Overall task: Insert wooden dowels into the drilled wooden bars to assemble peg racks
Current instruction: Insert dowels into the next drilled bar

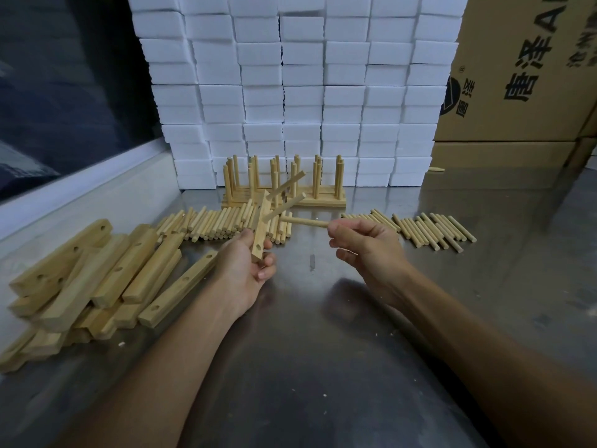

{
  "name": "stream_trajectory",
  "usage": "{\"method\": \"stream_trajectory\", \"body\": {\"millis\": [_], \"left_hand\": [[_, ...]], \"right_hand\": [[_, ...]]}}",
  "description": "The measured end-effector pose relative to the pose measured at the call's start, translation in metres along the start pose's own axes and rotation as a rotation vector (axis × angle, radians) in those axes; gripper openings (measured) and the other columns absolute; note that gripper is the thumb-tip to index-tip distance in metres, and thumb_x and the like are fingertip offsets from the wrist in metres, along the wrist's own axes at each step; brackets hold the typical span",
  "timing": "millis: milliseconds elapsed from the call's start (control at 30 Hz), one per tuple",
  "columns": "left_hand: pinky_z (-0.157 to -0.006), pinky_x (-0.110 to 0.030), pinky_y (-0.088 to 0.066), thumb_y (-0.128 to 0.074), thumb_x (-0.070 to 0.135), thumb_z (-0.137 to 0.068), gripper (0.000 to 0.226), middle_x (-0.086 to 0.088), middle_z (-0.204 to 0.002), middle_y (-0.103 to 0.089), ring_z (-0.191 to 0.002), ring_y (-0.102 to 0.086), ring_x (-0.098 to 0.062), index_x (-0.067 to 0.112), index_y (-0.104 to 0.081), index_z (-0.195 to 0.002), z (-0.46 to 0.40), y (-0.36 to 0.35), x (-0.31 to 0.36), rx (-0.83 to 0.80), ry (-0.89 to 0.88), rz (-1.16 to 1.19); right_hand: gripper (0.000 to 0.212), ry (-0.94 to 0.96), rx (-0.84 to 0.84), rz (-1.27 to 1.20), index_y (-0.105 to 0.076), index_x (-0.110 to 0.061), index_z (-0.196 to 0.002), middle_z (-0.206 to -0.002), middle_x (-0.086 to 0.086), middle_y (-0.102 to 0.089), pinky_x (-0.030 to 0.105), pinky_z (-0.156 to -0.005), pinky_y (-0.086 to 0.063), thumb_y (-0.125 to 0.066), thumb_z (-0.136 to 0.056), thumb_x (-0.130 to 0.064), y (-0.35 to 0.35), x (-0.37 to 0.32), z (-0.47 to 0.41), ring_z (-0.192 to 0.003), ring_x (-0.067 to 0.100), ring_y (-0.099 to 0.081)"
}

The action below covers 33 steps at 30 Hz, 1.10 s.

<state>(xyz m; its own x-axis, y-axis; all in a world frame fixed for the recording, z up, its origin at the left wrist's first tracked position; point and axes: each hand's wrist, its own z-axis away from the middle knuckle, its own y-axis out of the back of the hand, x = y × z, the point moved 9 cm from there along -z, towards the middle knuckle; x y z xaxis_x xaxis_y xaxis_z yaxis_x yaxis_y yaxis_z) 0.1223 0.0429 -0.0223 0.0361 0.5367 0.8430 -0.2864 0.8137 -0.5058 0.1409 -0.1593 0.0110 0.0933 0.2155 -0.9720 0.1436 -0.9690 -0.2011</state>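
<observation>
Head view: L hand [248, 266] grips the bar [261, 232] near its lower end, fingers curled round it, bar held nearly upright & clear of the desk [307, 367]. Two dowels [284, 197] already sit in its upper holes, sticking out to the right; a free hole shows near the bottom, just above the fingers. Prob. tilted that way so the hole faces the other hand.

R hand [365, 244] pinches one dowel [307, 222] by its right end, fingers closed on it, free tip aimed left at the bar but not touching yet. Looks like step = seat the 3rd peg; needs tip lined up w/ a hole, then a push.

Stock laid within reach: drilled bars heap [97, 279] at left, loose dowel row [219, 226] behind the bar, 2nd dowel row [420, 231] at right. Done racks [290, 185] stand at the back, pegs up, against stacked white foam blocks [290, 92]. Cardboard box [517, 76] far right, shut; contents can't tell. No bin or tray holds any of the parts.
</observation>
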Motion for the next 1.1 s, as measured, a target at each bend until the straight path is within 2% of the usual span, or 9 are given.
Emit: {"method": "stream_trajectory", "body": {"millis": [133,267,367,533,633,700,800,900,1100], "left_hand": [[-0.033,-0.020,-0.024,-0.034,0.020,-0.108,0.023,-0.008,-0.074,-0.050,-0.043,-0.041,-0.012,0.006,-0.049,-0.100,0.001,-0.001,-0.001,-0.001,0.009,0.003],[-0.034,-0.020,-0.027,-0.035,0.021,-0.108,0.020,-0.007,-0.075,-0.053,-0.045,-0.043,-0.013,0.007,-0.049,-0.110,0.003,-0.005,-0.004,-0.027,0.043,0.060],[-0.037,-0.020,-0.030,-0.036,0.021,-0.108,0.022,-0.006,-0.070,-0.060,-0.047,-0.046,-0.013,0.006,-0.052,-0.108,0.005,-0.008,-0.005,-0.059,0.062,0.085],[-0.037,-0.019,-0.032,-0.037,0.026,-0.108,0.028,-0.005,-0.068,-0.065,-0.047,-0.046,-0.011,0.007,-0.057,-0.106,0.007,-0.013,-0.004,-0.107,0.058,0.058],[-0.035,-0.018,-0.029,-0.039,0.028,-0.107,0.030,-0.004,-0.065,-0.058,-0.044,-0.043,-0.010,0.004,-0.058,-0.105,0.008,-0.014,-0.006,-0.097,0.060,0.036],[-0.034,-0.018,-0.024,-0.038,0.029,-0.107,0.033,-0.002,-0.061,-0.051,-0.042,-0.040,-0.009,0.003,-0.058,-0.105,0.008,-0.015,-0.007,-0.108,0.068,0.037],[-0.032,-0.019,-0.018,-0.035,0.029,-0.106,0.031,0.001,-0.056,-0.041,-0.040,-0.033,-0.009,0.006,-0.056,-0.103,0.009,-0.016,-0.006,-0.139,0.061,0.015],[-0.032,-0.018,-0.016,-0.032,0.032,-0.106,0.034,0.002,-0.051,-0.034,-0.036,-0.026,-0.009,0.010,-0.053,-0.091,0.009,-0.019,-0.005,-0.180,0.041,-0.026],[-0.029,-0.017,-0.015,-0.026,0.044,-0.107,0.048,0.002,-0.043,-0.025,-0.032,-0.021,-0.009,0.012,-0.053,-0.083,0.009,-0.022,-0.006,-0.212,0.039,-0.038]], "right_hand": [[0.012,0.011,-0.027,-0.046,-0.070,-0.002,-0.081,-0.089,0.010,-0.076,0.028,-0.078,-0.056,-0.068,-0.090,-0.009,-0.002,-0.003,-0.001,-0.099,0.020,-0.073],[0.015,0.031,-0.042,0.018,-0.069,-0.008,-0.091,-0.080,0.006,-0.072,0.030,-0.073,-0.057,-0.060,-0.097,-0.019,-0.008,-0.006,0.003,-0.079,0.020,-0.071],[0.019,0.075,-0.016,0.137,-0.067,-0.014,-0.106,-0.072,-0.001,-0.061,0.024,-0.050,-0.047,-0.055,-0.100,-0.028,-0.010,-0.009,0.008,-0.054,0.012,-0.055],[0.021,0.066,-0.011,0.257,-0.071,-0.018,-0.114,-0.074,-0.004,-0.068,0.017,-0.047,-0.041,-0.054,-0.101,-0.015,-0.016,-0.006,0.008,-0.055,0.002,-0.054],[0.020,0.049,-0.055,0.311,-0.070,-0.013,-0.110,-0.084,-0.001,-0.075,0.018,-0.054,-0.047,-0.056,-0.098,-0.005,-0.023,-0.001,0.009,-0.061,0.003,-0.061],[0.015,0.085,-0.109,0.273,-0.070,-0.013,-0.107,-0.078,0.003,-0.074,0.020,-0.047,-0.044,-0.059,-0.098,-0.012,-0.031,-0.003,0.012,-0.052,0.009,-0.058],[0.014,0.156,-0.142,0.242,-0.074,-0.015,-0.102,-0.056,-0.003,-0.055,0.018,-0.040,-0.033,-0.062,-0.097,-0.022,-0.038,-0.009,0.015,-0.044,0.007,-0.041],[0.016,0.131,-0.136,0.231,-0.073,-0.012,-0.104,-0.054,-0.010,-0.047,0.018,-0.045,-0.032,-0.059,-0.099,-0.016,-0.040,-0.006,0.013,-0.048,0.004,-0.038],[0.015,0.134,-0.225,0.229,-0.069,-0.001,-0.107,-0.066,0.001,-0.066,0.022,-0.052,-0.041,-0.061,-0.097,-0.008,-0.053,-0.004,0.020,-0.055,0.013,-0.050]]}}
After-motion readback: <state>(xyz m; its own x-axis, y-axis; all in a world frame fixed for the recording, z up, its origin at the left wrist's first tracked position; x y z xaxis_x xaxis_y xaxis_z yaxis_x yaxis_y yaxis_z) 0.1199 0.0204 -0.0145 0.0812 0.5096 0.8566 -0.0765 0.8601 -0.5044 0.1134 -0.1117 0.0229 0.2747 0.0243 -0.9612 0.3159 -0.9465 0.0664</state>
